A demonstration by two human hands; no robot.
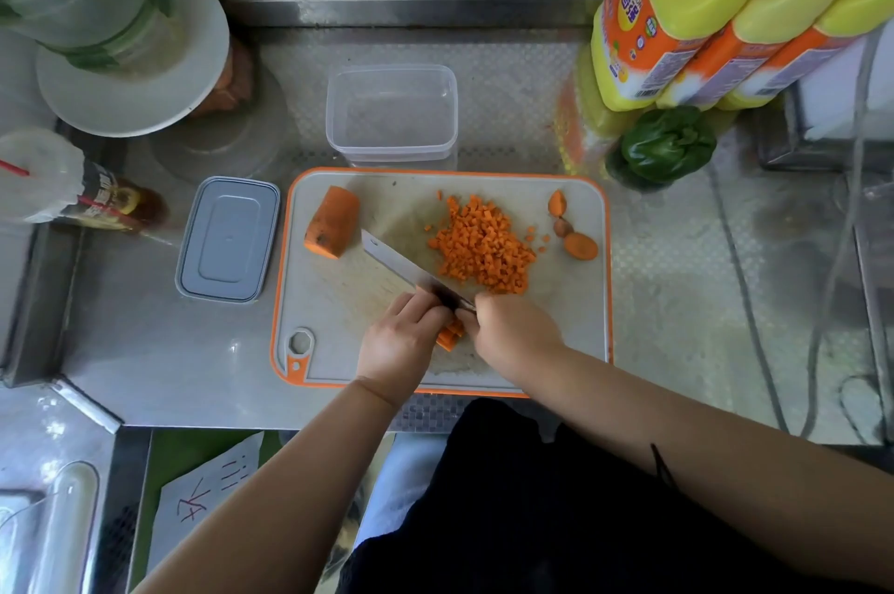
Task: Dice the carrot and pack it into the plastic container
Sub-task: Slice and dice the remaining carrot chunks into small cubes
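On the orange-rimmed cutting board (571,327), my left hand (401,342) holds down a bundle of carrot strips (451,333) with curled fingers. My right hand (513,332) grips the handle of a cleaver (396,262), whose blade crosses the strips. A heap of diced carrot (484,245) lies at the board's middle right. A large uncut carrot chunk (334,222) rests at the board's upper left, and carrot end scraps (579,246) at the upper right. The clear plastic container (392,114) stands empty behind the board.
The container's grey lid (227,238) lies left of the board. A green pepper (667,143) and yellow oil bottles (701,13) sit at the back right. A sauce bottle (96,201) and white plate (130,61) are at the left. Cables run along the right.
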